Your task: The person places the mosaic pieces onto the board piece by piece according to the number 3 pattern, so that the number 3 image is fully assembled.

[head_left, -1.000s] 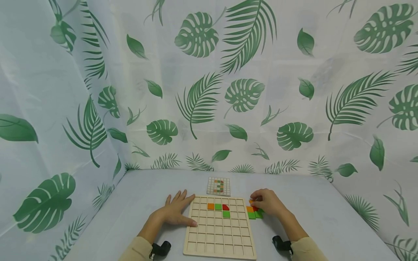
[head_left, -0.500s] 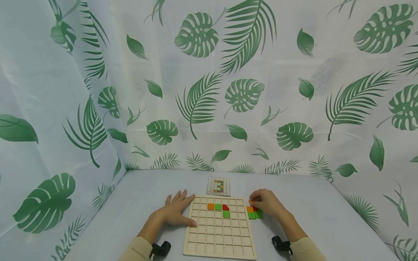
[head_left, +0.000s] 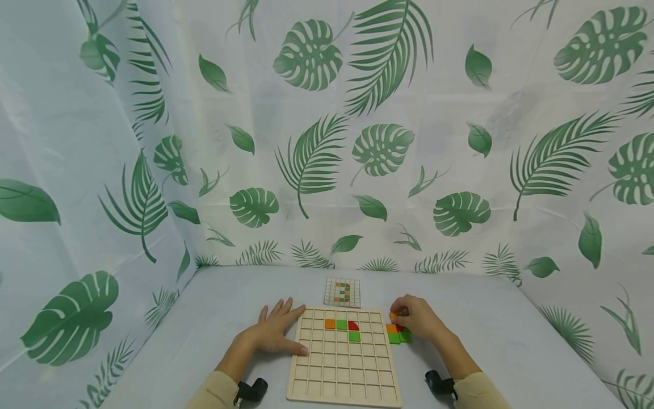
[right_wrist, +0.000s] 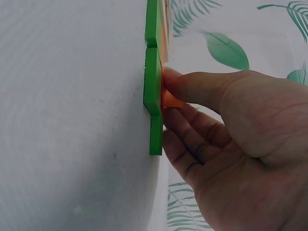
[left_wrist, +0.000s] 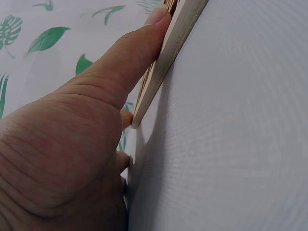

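Observation:
A wooden grid board [head_left: 337,392] lies on the table. Set in its upper cells are an orange tile [head_left: 330,324], a green tile [head_left: 342,324], a red rounded tile [head_left: 353,325] and, below that one, a second green tile [head_left: 354,336]. My left hand [head_left: 271,333] is spread at the board's left side, its thumb resting on the edge and its fingertips near the far corner. On the right, my right hand [head_left: 420,318] pinches an orange tile [right_wrist: 172,100] between thumb and fingers, over a group of loose tiles. Part of that group is hidden beneath the hand.
Loose green [head_left: 393,338] and orange [head_left: 390,328] tiles lie against the board's right edge. Behind the board sits a small pattern card [head_left: 329,291] showing a grid with coloured cells. A leaf-print curtain [head_left: 317,170] rises at the back and left of the white table [head_left: 204,318].

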{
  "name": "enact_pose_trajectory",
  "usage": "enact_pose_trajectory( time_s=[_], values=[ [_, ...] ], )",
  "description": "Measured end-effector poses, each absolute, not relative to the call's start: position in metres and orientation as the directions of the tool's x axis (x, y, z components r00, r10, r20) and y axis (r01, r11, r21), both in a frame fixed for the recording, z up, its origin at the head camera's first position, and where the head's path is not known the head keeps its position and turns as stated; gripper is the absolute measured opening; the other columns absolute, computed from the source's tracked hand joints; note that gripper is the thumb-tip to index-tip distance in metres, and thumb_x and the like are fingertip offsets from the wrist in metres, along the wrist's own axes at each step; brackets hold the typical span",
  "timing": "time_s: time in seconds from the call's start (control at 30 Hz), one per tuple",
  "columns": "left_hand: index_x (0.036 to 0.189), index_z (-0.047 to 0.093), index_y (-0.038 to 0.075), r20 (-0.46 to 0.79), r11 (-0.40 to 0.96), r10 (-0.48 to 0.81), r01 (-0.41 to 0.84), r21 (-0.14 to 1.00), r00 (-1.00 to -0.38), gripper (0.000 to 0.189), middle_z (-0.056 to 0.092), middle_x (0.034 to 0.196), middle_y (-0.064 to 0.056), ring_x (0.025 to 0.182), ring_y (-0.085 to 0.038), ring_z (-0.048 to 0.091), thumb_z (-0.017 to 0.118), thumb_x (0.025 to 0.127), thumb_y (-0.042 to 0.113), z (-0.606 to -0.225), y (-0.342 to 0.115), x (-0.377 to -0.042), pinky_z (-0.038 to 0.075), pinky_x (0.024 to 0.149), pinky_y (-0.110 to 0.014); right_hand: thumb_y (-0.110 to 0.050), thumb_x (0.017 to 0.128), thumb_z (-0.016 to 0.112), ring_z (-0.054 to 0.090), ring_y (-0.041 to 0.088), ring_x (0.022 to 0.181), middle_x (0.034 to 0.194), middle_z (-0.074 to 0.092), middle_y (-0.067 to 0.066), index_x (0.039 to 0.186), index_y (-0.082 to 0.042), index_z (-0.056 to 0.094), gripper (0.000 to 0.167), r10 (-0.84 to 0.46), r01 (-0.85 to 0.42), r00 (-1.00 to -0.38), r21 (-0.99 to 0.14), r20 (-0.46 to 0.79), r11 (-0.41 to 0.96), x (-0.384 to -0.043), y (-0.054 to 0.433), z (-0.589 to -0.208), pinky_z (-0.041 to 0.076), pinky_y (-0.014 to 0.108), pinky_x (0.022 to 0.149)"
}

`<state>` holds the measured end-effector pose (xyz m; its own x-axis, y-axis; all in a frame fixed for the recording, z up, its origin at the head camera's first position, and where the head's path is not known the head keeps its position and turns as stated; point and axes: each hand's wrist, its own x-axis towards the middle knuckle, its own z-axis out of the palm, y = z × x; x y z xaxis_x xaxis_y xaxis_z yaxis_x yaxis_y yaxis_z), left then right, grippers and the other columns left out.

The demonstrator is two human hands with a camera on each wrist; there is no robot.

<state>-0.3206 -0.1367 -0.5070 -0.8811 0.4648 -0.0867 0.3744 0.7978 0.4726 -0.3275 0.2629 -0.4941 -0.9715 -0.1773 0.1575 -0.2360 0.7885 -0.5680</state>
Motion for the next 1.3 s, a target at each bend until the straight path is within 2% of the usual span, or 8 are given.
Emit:
enact_pose_trajectory(
  time_s=[0.4,0.6,0.9,1.07,1.3],
  values=[
    [0.165,0.033,0.022,-0.086,0.795,0.470,0.380,0.473,-0.878,0.113,0.013,0.174,-0.021,0.161,-0.046,0.005,0.078,0.076,0.074,-0.503,-0.135,-0.317,-0.002,0.123,-0.075,0.001,0.088,0.078,0.061,0.013,0.081,0.090,0.069,-0.002,0.091,-0.012,0.073,0.015,-0.169,-0.244,-0.969,-0.588,0.179,0.771,-0.329,0.262,-0.493,0.056,0.029,0.074],
    [0.165,0.033,0.023,-0.088,0.798,0.461,0.369,0.476,-0.883,0.113,0.013,0.174,-0.021,0.161,-0.046,0.005,0.079,0.075,0.074,-0.503,-0.135,-0.317,-0.003,0.124,-0.074,-0.003,0.088,0.081,0.059,0.013,0.077,0.083,0.069,-0.006,0.087,-0.016,0.073,0.015,-0.187,-0.262,-0.964,-0.575,0.186,0.775,-0.330,0.261,-0.492,0.053,0.028,0.071],
    [0.165,0.033,0.024,-0.092,0.801,0.456,0.363,0.476,-0.885,0.113,0.012,0.174,-0.020,0.162,-0.045,0.005,0.078,0.074,0.076,-0.505,-0.135,-0.318,-0.004,0.124,-0.074,-0.006,0.089,0.081,0.058,0.014,0.081,0.095,0.073,-0.004,0.107,-0.011,0.079,0.019,-0.197,-0.303,-0.951,-0.602,0.237,0.738,-0.331,0.259,-0.494,0.055,0.023,0.072],
    [0.165,0.033,0.023,-0.089,0.798,0.463,0.371,0.475,-0.882,0.113,0.013,0.174,-0.021,0.161,-0.046,0.005,0.078,0.075,0.074,-0.504,-0.135,-0.319,-0.003,0.123,-0.074,-0.006,0.090,0.080,0.057,0.014,0.079,0.095,0.072,-0.005,0.109,-0.011,0.080,0.019,-0.239,-0.344,-0.938,-0.615,0.249,0.709,-0.332,0.256,-0.494,0.053,0.021,0.067],
    [0.165,0.033,0.023,-0.086,0.795,0.464,0.372,0.480,-0.882,0.113,0.013,0.174,-0.021,0.161,-0.046,0.005,0.078,0.075,0.074,-0.504,-0.136,-0.318,-0.003,0.123,-0.075,-0.006,0.091,0.079,0.059,0.012,0.080,0.098,0.074,-0.005,0.110,-0.010,0.080,0.019,-0.284,-0.391,-0.920,-0.604,0.270,0.695,-0.331,0.252,-0.494,0.055,0.021,0.070]
  ],
)
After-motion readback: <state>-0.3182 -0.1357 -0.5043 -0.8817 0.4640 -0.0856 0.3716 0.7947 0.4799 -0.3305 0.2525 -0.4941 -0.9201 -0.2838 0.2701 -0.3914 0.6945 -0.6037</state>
